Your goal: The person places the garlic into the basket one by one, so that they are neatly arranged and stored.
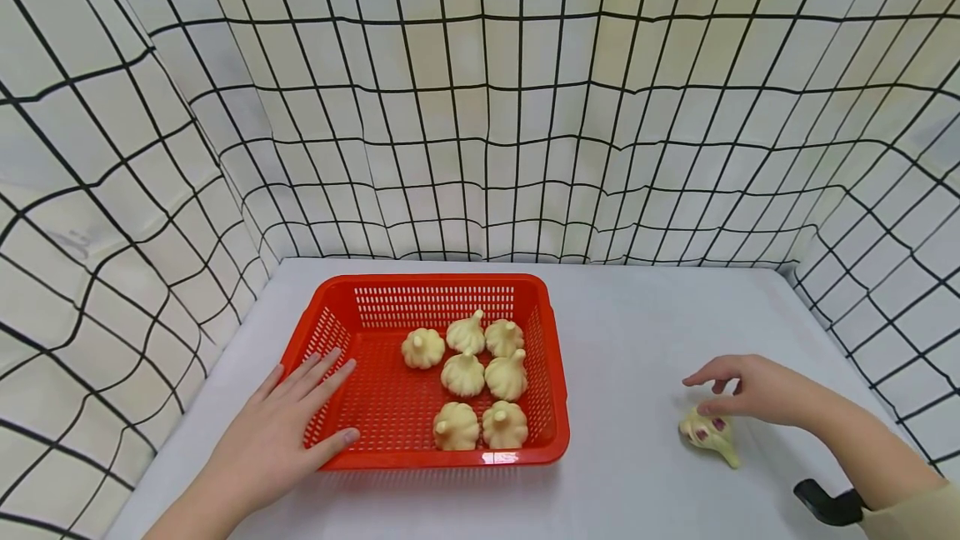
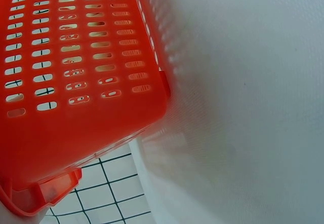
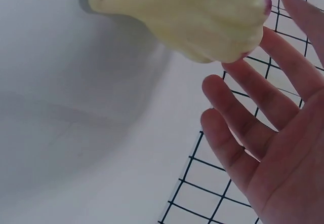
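Note:
My left hand (image 1: 281,427) rests with fingers spread over the left front corner of the red plastic basket (image 1: 450,459). Several pale garlic bulbs (image 1: 462,374) sit inside, mostly toward the basket's right half. On the table at the right lies one more garlic bulb (image 1: 703,430) with purple patches, its stem pointing toward the front. Just over this bulb is my right hand (image 1: 772,390), thumb and fingers apart and slightly bent. In the right wrist view, the palm faces the garlic and the fingertips (image 3: 212,84) are close beside it.
The basket stands on a white table (image 1: 622,340). Black wire mesh (image 1: 517,140) rises along the back and both sides, with white sheeting behind it. A black strap (image 1: 828,504) shows at my right wrist, beside a light sleeve (image 1: 915,515).

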`<action>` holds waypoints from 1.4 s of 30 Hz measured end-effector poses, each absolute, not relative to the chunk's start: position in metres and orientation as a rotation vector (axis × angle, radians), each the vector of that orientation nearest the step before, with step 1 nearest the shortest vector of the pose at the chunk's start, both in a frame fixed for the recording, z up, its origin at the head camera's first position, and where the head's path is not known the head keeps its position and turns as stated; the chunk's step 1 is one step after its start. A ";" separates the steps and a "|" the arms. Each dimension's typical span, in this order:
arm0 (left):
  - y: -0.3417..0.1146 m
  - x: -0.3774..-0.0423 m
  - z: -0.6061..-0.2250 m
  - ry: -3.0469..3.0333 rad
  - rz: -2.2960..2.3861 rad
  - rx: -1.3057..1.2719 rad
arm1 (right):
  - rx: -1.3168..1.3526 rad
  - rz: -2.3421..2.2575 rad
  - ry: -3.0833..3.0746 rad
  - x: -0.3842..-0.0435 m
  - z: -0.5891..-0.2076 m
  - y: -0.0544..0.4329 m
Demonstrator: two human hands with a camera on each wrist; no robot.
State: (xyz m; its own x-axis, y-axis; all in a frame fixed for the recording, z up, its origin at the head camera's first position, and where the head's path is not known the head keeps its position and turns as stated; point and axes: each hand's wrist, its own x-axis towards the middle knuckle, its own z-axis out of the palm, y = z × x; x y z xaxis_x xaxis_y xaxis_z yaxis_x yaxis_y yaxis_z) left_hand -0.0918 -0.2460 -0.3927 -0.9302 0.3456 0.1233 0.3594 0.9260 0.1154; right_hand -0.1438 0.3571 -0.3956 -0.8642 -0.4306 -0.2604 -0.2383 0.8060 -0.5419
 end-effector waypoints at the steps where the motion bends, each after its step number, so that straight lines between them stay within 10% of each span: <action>1: -0.246 -0.092 -0.393 -2.981 -0.205 -0.552 | -0.498 -0.727 2.599 -0.143 -0.395 0.358; 42: -0.245 -0.092 -0.394 -2.999 -0.208 -0.515 | -0.426 -0.611 2.470 -0.153 -0.388 0.346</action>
